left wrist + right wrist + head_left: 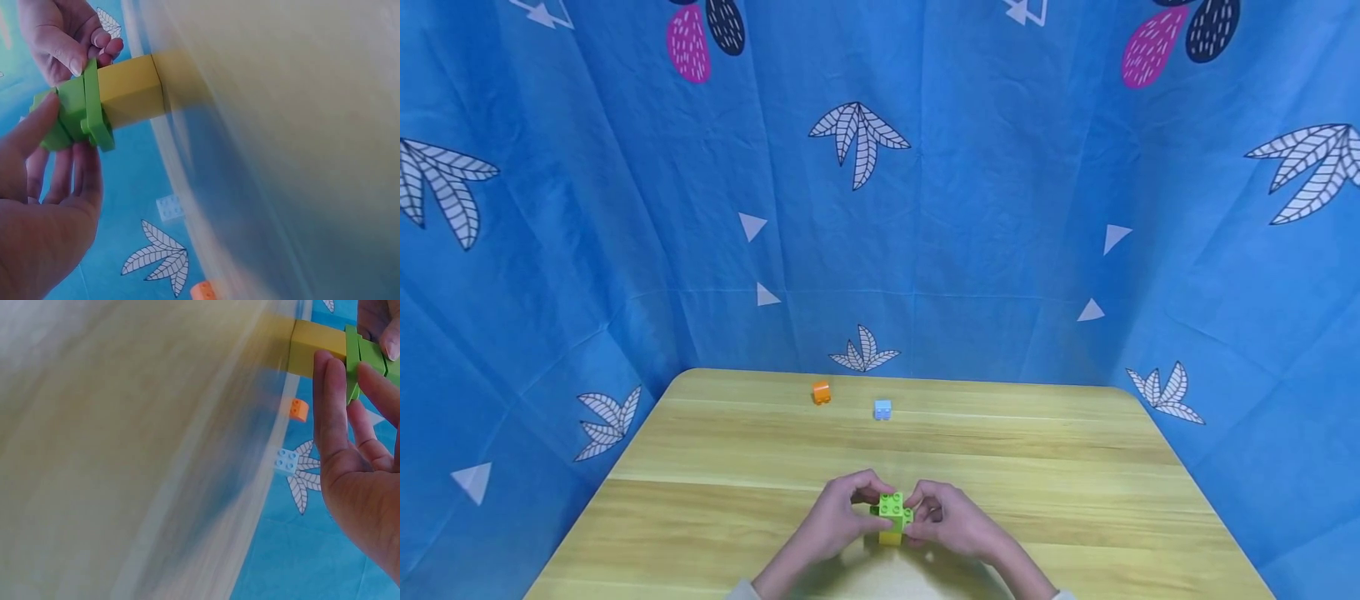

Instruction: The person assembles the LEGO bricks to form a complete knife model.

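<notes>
A small toy-brick stack stands on the wooden table: yellow brick (890,539) at the bottom, a thin, wider green plate (94,103) above it, and green bricks (891,503) on top. My left hand (841,515) pinches the upper green bricks between thumb and fingers. From the other side, my right hand (953,522) holds the jutting end of the green plate, its thumb and fingertips at the edge. In the right wrist view, two fingers (331,400) of the right hand lie alongside the yellow brick.
Toward the table's far edge lie an orange brick (822,392) and, right of it, a light blue brick (883,409). A blue patterned curtain (970,208) hangs behind and at both sides of the table (1037,450).
</notes>
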Available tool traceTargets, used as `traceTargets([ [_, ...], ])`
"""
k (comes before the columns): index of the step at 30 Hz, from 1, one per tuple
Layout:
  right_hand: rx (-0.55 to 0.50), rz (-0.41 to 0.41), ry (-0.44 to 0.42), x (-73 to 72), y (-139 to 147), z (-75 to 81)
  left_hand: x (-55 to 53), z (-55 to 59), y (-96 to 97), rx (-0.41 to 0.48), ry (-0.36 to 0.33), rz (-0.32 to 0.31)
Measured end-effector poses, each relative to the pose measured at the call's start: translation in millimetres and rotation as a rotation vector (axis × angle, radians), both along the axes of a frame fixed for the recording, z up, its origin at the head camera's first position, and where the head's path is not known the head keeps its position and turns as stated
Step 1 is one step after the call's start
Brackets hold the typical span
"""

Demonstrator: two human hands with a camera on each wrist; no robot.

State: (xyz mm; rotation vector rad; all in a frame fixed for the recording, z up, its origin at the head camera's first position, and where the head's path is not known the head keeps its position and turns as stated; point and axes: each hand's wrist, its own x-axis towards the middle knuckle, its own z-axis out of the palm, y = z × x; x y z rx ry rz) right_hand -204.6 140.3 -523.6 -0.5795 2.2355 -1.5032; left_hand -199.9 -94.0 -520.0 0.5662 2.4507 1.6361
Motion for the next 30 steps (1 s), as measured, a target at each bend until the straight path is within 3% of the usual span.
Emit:
traceTargets([
  [30, 0.019, -0.003, 0.018, 1.0, -1.9, 1.8, 0.0, -3.6, 1.2, -0.017, 0.000, 0.018],
])
